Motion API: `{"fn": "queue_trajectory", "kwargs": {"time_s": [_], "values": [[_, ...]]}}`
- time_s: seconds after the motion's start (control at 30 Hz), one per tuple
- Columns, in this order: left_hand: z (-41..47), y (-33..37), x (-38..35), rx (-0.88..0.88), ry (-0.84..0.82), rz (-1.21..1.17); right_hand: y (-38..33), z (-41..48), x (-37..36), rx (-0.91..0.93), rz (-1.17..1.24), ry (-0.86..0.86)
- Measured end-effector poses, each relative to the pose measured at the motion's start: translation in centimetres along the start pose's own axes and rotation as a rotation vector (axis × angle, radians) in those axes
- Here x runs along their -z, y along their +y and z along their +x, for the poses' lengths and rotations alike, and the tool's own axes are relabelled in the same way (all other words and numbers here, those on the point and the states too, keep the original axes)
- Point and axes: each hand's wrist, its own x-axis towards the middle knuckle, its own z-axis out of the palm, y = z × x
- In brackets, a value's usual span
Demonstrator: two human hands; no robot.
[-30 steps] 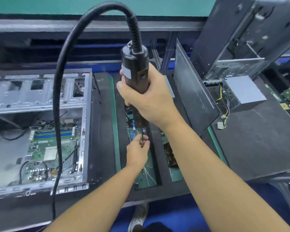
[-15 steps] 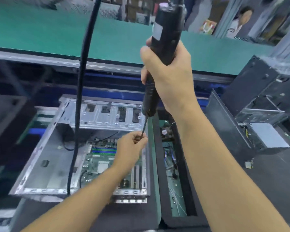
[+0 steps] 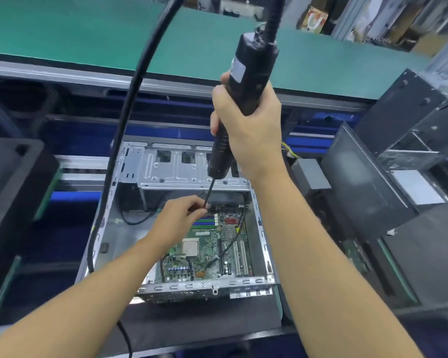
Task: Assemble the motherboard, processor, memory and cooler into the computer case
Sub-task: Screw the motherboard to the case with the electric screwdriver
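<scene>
An open grey computer case [image 3: 192, 166] lies in front of me with a green motherboard [image 3: 212, 254] inside it. The square processor [image 3: 190, 247] sits on the board, and blue and green memory slots [image 3: 204, 220] lie behind it. My right hand [image 3: 246, 130] grips a black electric screwdriver [image 3: 246, 81] held upright over the case's back part. My left hand [image 3: 184, 215] pinches the tip of the screwdriver's bit [image 3: 209, 195] just above the memory slots. No cooler is seen on the board.
A thick black cable [image 3: 130, 120] loops from the screwdriver's top down the left of the case. A second dark case [image 3: 411, 140] and a leaning side panel [image 3: 360, 182] stand at the right. A green conveyor [image 3: 88, 34] runs behind.
My view and both hands have shifted from the parts tray over to the open case. The screwdriver's bit, still pinched by my left hand, now hangs above the motherboard's back edge.
</scene>
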Motion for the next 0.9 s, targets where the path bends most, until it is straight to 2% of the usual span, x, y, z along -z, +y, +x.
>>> {"fn": "queue_trajectory", "kwargs": {"time_s": [0.2,0.6,0.9], "values": [[1.0,-0.4,-1.2,-0.047,-0.036,-0.008,1.1,0.0,1.6,-0.013,-0.021,0.032],[3.8,-0.1,-4.9,0.061,-0.054,-0.044,4.0,1.4,5.8,-0.043,0.008,0.058],[4.3,-0.4,-6.3,0.109,-0.006,-0.101,5.7,2.2,6.9,-0.078,0.018,0.064]]}}
